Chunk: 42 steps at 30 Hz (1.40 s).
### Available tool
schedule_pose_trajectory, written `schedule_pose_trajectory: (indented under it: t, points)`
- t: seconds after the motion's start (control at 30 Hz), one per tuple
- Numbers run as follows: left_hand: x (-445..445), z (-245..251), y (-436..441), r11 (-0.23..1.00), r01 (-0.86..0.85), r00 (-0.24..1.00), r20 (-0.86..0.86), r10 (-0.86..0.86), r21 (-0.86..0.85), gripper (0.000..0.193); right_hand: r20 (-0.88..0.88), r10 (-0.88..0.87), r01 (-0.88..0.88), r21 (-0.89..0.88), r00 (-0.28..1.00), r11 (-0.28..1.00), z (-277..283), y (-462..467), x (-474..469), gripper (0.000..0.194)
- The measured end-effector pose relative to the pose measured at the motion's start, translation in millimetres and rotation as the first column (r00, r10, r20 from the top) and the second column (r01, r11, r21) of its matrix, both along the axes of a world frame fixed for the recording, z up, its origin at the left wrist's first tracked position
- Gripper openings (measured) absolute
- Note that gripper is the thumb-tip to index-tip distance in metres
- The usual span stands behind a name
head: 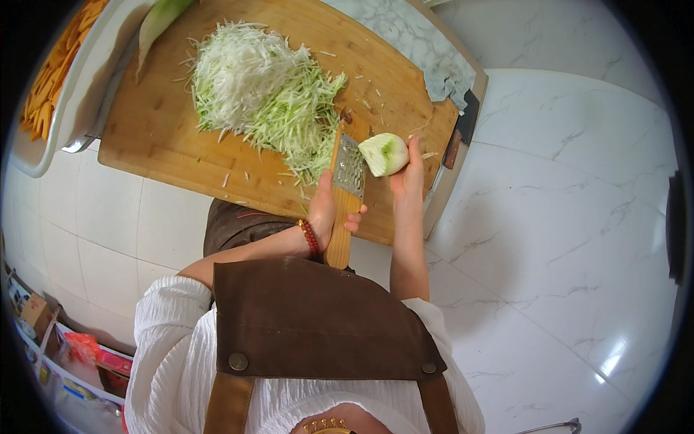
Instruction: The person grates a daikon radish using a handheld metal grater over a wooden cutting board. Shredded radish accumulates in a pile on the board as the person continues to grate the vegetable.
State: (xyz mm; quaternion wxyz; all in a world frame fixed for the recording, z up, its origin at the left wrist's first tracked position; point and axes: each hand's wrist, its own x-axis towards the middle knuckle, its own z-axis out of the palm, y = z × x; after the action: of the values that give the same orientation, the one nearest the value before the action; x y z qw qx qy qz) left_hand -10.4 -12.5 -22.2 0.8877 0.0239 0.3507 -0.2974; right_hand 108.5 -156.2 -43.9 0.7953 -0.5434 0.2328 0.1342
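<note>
My left hand (323, 209) grips the wooden handle of a flat grater (348, 163), tilted over the cutting board with its metal grating plate turned partly to the right. In my right hand (409, 171) is a cut chunk of radish (385, 154), white with a green patch. The chunk is close beside the grating plate; whether they touch I cannot tell. Left of the grater, a big heap of shredded radish (244, 81), white on top and pale green lower down, lies on the wooden cutting board (157, 135). Loose shreds are scattered around it.
A white tub (46, 152) of orange vegetable slices (49, 97) stands at the left. One whole radish (162, 21) lies at the board's far left. By the right edge are a blue-grey cloth (447, 87) and a brown knife handle (451, 149). Packages (81, 347) sit low at left.
</note>
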Motion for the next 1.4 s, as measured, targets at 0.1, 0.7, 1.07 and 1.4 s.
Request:
schedule_pose_trajectory:
  t: [0.1, 0.7, 1.07, 1.4]
  points:
    - [1, 2, 0, 1.0, -0.006, 1.0, -0.013, 0.006, 0.004, 0.062, 0.072, 0.043, -0.044, 0.014, 0.996, 0.999, 0, -1, -2, 0.038]
    - [3, 10, 0, 0.998, 0.032, 0.997, -0.069, -0.029, 0.05, 0.063, 0.309, 0.35, -0.259, -0.3, 0.884, 0.918, 43, 39, -6, 0.018]
    - [3, 13, 1, 0.994, 0.041, 0.996, -0.087, -0.033, 0.097, 0.063, 0.112, 0.716, -0.526, -0.602, 0.69, 0.601, 60, 50, -2, 0.013]
    - [2, 10, 2, 0.996, 0.044, 0.997, -0.071, -0.038, 0.073, 0.065, 0.233, 0.901, -0.49, -0.775, 0.366, 0.4, 71, 52, -16, 0.011]
